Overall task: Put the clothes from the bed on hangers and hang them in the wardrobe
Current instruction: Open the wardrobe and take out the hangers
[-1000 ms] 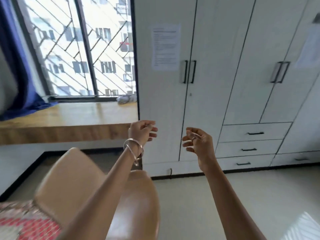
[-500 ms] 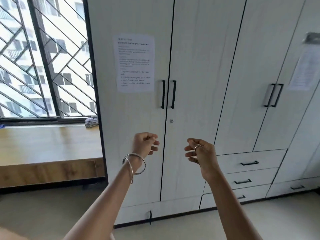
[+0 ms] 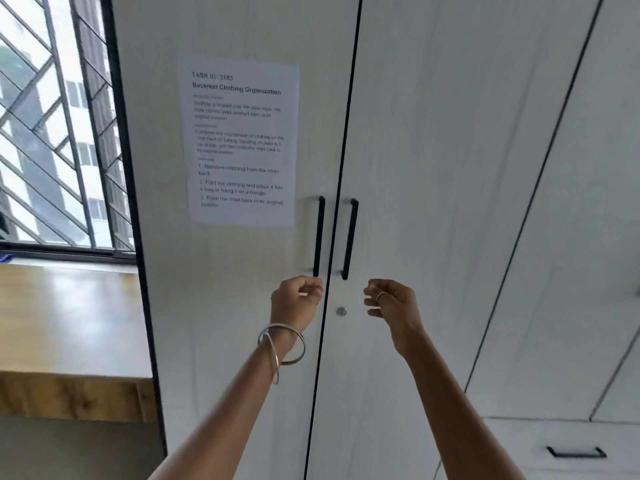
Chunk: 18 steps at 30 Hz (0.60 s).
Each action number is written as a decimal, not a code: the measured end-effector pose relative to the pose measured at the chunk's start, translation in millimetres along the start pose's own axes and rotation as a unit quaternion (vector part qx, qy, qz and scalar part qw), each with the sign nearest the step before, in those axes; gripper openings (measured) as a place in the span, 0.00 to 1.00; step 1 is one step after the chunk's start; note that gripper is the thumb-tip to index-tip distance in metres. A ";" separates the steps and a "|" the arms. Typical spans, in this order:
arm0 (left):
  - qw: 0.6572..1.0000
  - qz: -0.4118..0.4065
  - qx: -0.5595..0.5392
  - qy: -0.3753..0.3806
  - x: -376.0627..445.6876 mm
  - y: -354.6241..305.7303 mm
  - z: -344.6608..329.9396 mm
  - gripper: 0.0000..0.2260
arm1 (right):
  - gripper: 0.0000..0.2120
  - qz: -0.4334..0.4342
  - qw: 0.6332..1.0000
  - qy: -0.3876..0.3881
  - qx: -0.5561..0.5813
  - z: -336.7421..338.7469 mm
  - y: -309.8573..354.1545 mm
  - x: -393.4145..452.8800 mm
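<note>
Now, at nine o'clock the wooden window ledge [image 3: 69, 317] sits idle. Centre stage, the white two-door wardrobe [image 3: 433, 168] is closed. Left hand [image 3: 298, 301], fingers curled on nothing, rises just under the left black bar handle [image 3: 319, 236]. Right hand [image 3: 389, 299], likewise loosely curled and empty, lines up beneath the right black bar handle [image 3: 349, 239], probably ready to pull both doors. No clothes or bed in sight.

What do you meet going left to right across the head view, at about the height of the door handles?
Window grille → printed sheet → left door handle → right door handle. Just below the handles: left hand → door lock → right hand.
</note>
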<state>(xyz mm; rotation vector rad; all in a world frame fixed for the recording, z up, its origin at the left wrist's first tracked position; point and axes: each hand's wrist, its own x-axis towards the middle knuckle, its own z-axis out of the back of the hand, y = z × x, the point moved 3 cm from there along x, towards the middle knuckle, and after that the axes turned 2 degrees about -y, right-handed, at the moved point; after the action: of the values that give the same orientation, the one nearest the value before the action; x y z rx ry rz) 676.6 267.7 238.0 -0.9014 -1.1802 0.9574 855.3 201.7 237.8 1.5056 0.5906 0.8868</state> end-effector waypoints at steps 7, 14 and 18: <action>0.974 -0.188 0.046 -0.121 68.4 -18.5 -22.6 0.09 | 0.06 0.064 0.995 0.074 -0.004 -64.1 4.2 93.4; 0.970 -0.215 0.050 -0.103 89.9 -13.5 -38.7 0.08 | 0.15 0.108 0.994 -0.003 0.018 -87.4 -6.9 90.9; 0.982 -0.153 -0.006 -0.106 83.7 -11.8 -41.5 0.06 | 0.19 0.133 0.991 -0.013 0.005 -76.4 -6.1 72.0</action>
<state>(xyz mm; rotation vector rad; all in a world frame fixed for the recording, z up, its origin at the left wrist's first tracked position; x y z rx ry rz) 728.7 339.5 269.8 -0.6131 -1.4599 0.8094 835.9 305.0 243.7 1.6269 0.3812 1.0668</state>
